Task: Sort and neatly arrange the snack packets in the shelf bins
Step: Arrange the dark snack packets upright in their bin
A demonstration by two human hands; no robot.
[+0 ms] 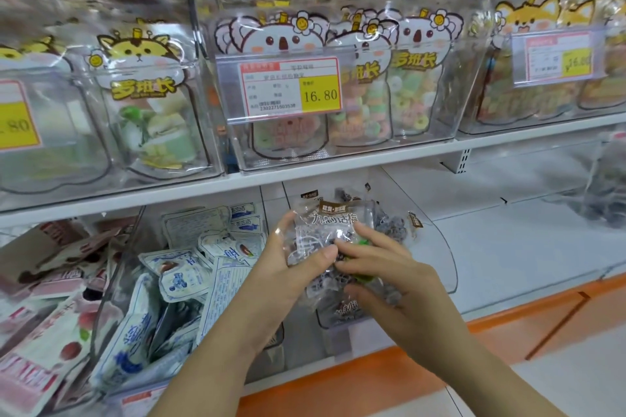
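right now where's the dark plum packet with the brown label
In the head view, lower centre: the plum packet is held between the left hand and right hand, just right of the blue-and-white packets and below the 16.80 price tag.

Left hand (288, 269), right hand (393, 281) around a plum packet (327, 225); clear bin (442, 247) beneath; blue-white packets (183, 278) left

The left hand (284, 271) and right hand (396, 278) are bare. The left arm (216, 349) and right arm (474, 355) are bare too. The fingers (374, 240) have short plain nails.
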